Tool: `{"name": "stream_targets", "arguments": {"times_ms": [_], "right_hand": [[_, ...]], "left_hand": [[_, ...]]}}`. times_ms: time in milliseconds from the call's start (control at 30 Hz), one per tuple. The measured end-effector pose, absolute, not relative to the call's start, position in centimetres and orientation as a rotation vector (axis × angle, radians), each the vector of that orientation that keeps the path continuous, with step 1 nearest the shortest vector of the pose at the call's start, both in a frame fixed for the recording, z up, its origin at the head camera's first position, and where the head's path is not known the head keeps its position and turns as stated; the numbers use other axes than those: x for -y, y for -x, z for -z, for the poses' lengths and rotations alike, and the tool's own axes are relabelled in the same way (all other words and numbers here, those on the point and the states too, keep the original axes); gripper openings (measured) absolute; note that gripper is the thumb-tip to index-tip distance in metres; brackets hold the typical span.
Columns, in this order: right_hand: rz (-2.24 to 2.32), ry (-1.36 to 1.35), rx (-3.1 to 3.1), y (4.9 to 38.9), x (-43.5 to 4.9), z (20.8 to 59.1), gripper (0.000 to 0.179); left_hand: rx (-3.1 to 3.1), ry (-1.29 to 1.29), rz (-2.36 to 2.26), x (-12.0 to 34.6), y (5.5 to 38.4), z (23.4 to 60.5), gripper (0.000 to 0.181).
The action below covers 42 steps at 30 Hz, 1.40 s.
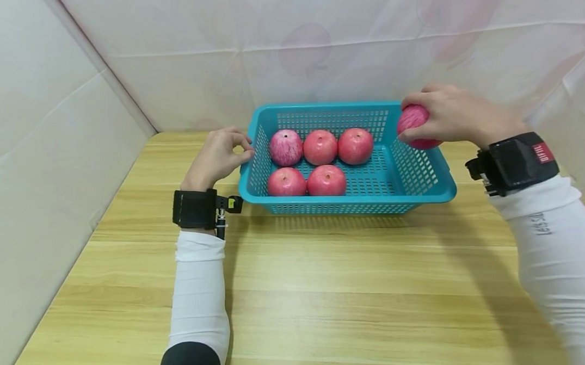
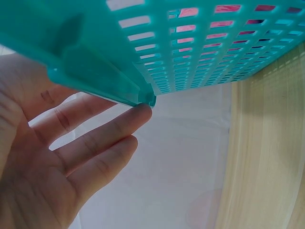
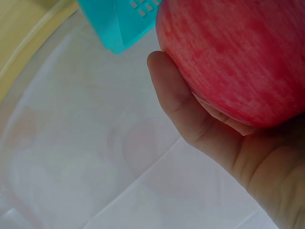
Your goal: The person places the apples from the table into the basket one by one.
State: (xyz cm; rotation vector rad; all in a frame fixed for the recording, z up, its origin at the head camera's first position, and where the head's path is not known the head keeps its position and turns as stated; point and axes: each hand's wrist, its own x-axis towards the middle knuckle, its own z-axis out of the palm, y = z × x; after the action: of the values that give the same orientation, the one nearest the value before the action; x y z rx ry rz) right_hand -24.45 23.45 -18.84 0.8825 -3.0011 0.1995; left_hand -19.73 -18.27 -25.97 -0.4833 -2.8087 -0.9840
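Observation:
A blue-green plastic basket (image 1: 350,203) with slotted walls stands on the wooden table. Several red apples (image 1: 327,180) sit toward its left side; one apple (image 1: 286,148) is more purple and streaked. My right hand (image 1: 452,114) grips another red apple (image 1: 414,118) above the basket's right end, fingers and thumb around it. In the right wrist view this apple (image 3: 233,57) rests against the fingers and palm. My left hand (image 1: 217,156) is at the basket's left end, fingertips touching the rim (image 2: 105,86). Thumb and index tips are hidden by the rim in the left wrist view.
The wooden table (image 1: 288,291) extends toward me in front of the basket. Pale cloth walls (image 1: 181,47) with faint fruit prints rise behind the basket and at the left. Dark camera straps (image 1: 519,162) wrap both wrists over white sleeves.

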Motion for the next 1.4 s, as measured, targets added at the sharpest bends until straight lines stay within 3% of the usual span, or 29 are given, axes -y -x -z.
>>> {"name": "stream_targets", "arguments": {"times_ms": [600,1400], "right_hand": [[-0.142,-0.943,3.081,24.7,-21.5,19.5,0.059],[-0.106,-1.064,3.112,25.1,-19.6,20.8,0.056]], "left_hand": [[2.82,0.479,0.979,18.3,19.7,25.9,0.014],[2.822,0.487,0.972,18.0,19.8,26.0,0.013]]}}
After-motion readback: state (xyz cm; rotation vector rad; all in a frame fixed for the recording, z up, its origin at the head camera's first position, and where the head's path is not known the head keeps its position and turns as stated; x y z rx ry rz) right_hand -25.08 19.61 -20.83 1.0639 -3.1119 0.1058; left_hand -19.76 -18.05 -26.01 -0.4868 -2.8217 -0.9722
